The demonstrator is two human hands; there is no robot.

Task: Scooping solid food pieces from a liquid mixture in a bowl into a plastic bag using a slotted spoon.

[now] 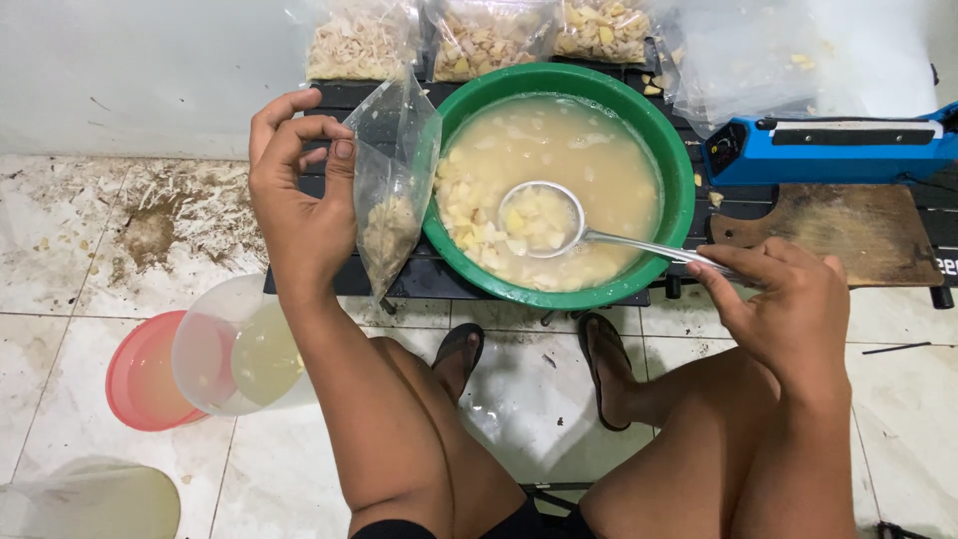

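My left hand (299,195) pinches the top edge of a clear plastic bag (391,185), which hangs open beside the bowl with a few pale chunks at its bottom. My right hand (788,299) grips the handle of a metal ladle (544,220). The ladle's cup lies in a green bowl (679,190) and is loaded with pale yellow chunks. The bowl holds cloudy liquid and more chunks, and it rests on a low black slatted table (339,100).
Three filled clear bags (479,35) lie behind the bowl, with empty bags (758,60) to the right. A blue heat sealer (828,145) and wooden board (858,230) sit at right. A clear tub of liquid (239,349) and red lid (145,374) stand on the tiled floor.
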